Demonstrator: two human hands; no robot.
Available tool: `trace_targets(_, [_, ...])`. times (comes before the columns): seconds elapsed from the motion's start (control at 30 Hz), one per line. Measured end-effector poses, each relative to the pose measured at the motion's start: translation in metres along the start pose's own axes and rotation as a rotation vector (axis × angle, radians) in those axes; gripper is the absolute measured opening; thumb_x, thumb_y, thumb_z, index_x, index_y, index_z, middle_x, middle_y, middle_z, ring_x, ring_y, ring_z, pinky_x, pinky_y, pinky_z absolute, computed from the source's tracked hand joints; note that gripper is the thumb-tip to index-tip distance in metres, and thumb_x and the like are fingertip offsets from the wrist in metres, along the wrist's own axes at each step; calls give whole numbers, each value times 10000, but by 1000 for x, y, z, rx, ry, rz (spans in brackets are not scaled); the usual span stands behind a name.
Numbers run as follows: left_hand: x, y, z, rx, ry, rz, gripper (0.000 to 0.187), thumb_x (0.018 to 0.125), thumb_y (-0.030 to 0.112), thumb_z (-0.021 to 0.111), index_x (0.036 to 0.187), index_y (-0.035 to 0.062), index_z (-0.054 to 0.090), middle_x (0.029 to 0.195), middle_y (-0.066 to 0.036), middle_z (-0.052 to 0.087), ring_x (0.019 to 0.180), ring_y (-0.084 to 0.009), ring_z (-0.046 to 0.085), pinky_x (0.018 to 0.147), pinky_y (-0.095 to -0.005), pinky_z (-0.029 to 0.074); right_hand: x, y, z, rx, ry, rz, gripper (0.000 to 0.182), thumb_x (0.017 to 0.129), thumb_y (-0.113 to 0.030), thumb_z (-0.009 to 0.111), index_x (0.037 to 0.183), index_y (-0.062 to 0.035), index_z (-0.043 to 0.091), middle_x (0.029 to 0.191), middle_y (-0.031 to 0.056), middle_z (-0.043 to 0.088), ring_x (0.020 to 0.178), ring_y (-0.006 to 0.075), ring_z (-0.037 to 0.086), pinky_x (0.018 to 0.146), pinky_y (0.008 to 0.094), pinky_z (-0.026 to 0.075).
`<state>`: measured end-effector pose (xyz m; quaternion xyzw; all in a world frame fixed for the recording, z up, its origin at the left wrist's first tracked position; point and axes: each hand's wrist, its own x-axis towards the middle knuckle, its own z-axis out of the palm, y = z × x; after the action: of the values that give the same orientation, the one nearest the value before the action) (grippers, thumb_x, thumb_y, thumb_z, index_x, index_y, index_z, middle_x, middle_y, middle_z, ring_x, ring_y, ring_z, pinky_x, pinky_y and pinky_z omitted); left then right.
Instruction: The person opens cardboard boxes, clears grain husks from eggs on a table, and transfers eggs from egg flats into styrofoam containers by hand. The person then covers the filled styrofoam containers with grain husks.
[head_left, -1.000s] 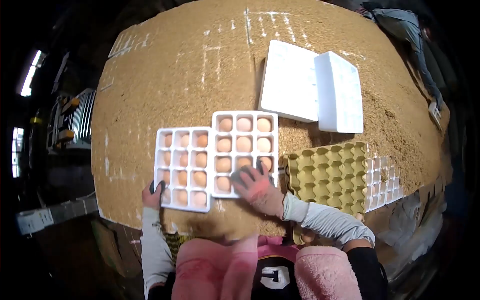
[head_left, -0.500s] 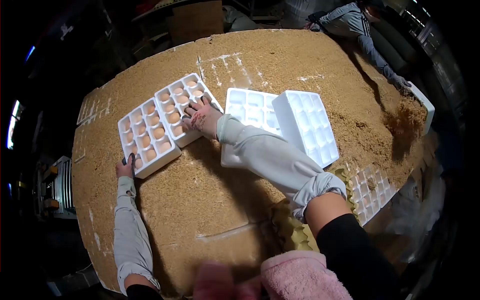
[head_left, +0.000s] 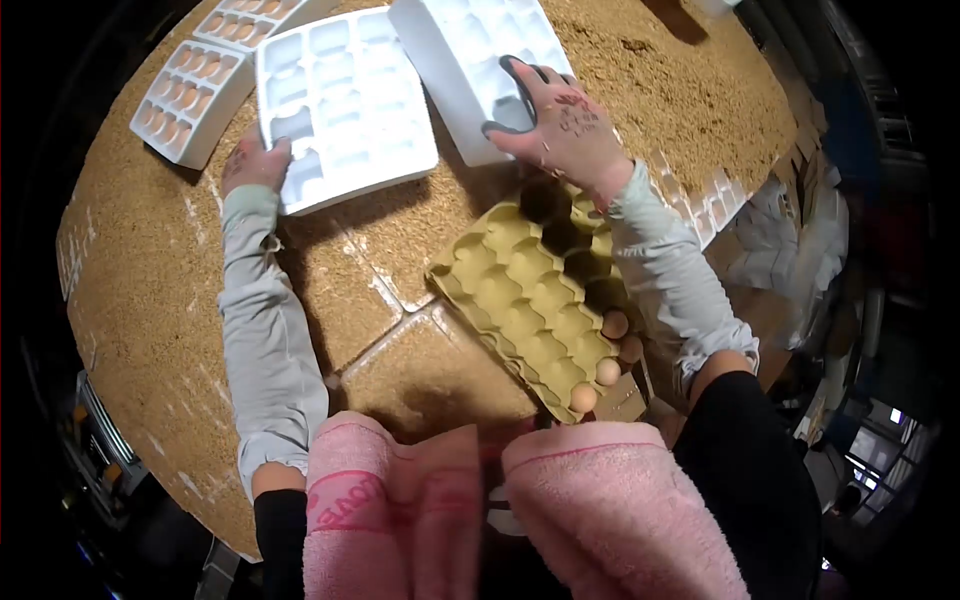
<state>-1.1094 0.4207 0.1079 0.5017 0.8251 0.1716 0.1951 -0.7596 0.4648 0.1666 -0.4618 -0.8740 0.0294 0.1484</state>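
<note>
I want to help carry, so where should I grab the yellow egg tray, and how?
I'd pinch the yellow egg tray by the middle of its long left rim, coming from the left. That thin edge is uncovered, while eggs sit by its near right end and the right sleeve crosses over its right side.

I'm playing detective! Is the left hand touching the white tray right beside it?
Touching. The head view shows the left hand at the side of the white tray, its thumb lying over the edge.

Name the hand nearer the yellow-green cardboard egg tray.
Right: the right hand is just past the far edge of the tray; the left hand is farther off, leftward.
</note>
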Motion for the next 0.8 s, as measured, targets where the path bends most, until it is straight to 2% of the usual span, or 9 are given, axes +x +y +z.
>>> trace_targets(0.13, [-86,2,15,8,49,-147,466,816,326,577,1181,37,596,1077,-175,660,1011,-318,627,867,-376,470,6,17,46,-213,-106,-160,606,775,-652,568,1040,-107,577,885,39,644,879,173,634,745,301,509])
trace_targets(0.2, [-85,-40,55,-309,-130,-119,518,842,395,594,1184,8,587,1091,-198,649,1005,-304,624,873,-368,461,11,17,15,-157,-390,-166,607,788,-578,603,1146,-88,568,919,77,662,862,236,645,746,328,489])
trace_targets(0.27, [-105,-41,68,-237,123,-61,608,854,469,591,1206,-26,564,1099,-204,638,1013,-314,603,903,-364,452,-23,30,-49,202,-263,-154,516,896,-390,554,1338,-135,475,1360,213,460,1170,349,531,1032,392,380])
trace_targets(0.33, [-170,28,33,147,458,112,524,866,370,618,1212,-20,562,1105,-190,634,1041,-284,601,918,-345,456,-81,75,-68,-82,213,-339,533,787,-492,663,1113,-78,583,913,104,656,793,249,646,706,328,493])
trace_targets(0.43, [-270,142,46,-564,161,302,384,821,153,675,1179,37,605,1022,-140,641,976,-200,611,849,-319,490,-194,90,-115,12,-209,3,559,729,-488,717,1070,-68,574,862,107,606,817,242,607,685,358,470])
trace_targets(0.5, [-307,194,84,-144,-57,682,566,732,358,737,1210,105,569,941,-70,597,920,-223,556,848,-370,429,-246,94,-120,-87,-274,35,607,673,-533,729,1024,-67,558,839,82,563,885,232,563,682,370,453])
trace_targets(0.6, [-339,228,157,270,-117,601,702,644,405,757,1253,144,523,1088,-38,573,1058,-262,489,913,-420,379,-274,126,-90,-217,-378,132,626,640,-466,754,1058,-57,529,1016,141,588,874,294,599,727,364,467])
trace_targets(0.73, [-349,237,156,171,58,718,588,673,312,752,1201,124,572,1025,-68,617,1026,-276,528,973,-427,378,-291,148,-79,122,-135,27,635,686,-395,760,1166,-35,551,974,146,638,878,275,627,752,331,493])
trace_targets(0.8, [-361,226,132,-417,-50,373,445,762,226,648,1168,55,580,1019,-112,651,987,-292,605,886,-428,471,-288,169,-107,849,-312,340,560,732,-253,709,1208,2,560,990,101,649,957,182,626,848,300,484])
